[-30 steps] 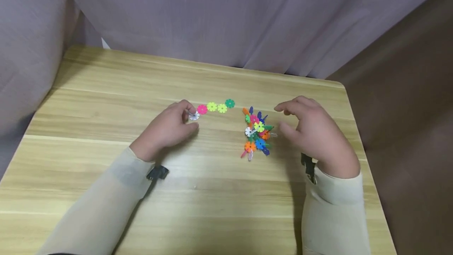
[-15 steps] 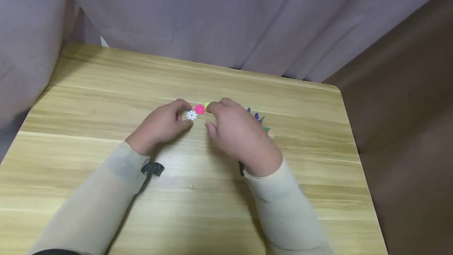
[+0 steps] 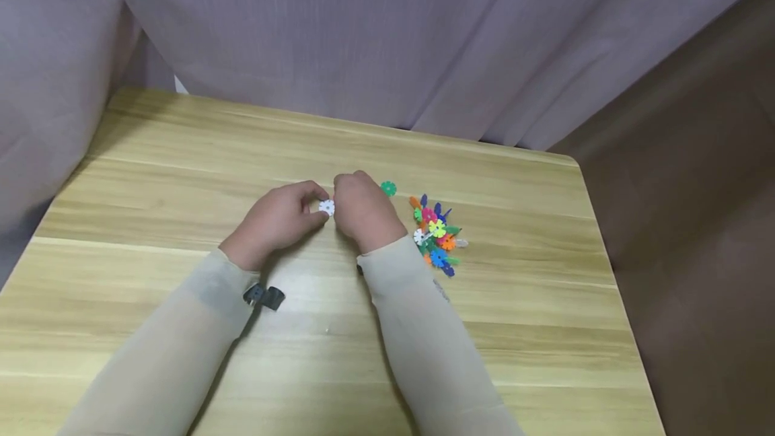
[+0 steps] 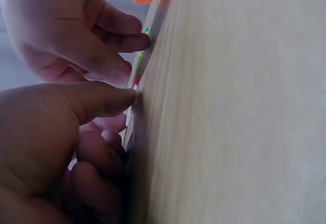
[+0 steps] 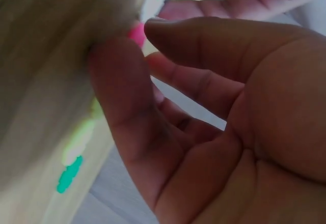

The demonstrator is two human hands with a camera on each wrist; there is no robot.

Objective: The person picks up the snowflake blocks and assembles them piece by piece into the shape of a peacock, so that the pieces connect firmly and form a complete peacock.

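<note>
White disc, end of flat chain: pinched by left hand; pink disc gripped by right hand. Loose pile at three o'clock. Risk: links popped apart if twisted.

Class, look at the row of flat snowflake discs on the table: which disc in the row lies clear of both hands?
The green disc at the row's right end. It lies untouched beside the right hand, while the white disc sits between both hands' fingertips.

Both hands meet at frame centre on the counter: left hand left of right hand, white disc between them. Single disc just right of right hand; disc pile further right.
</note>
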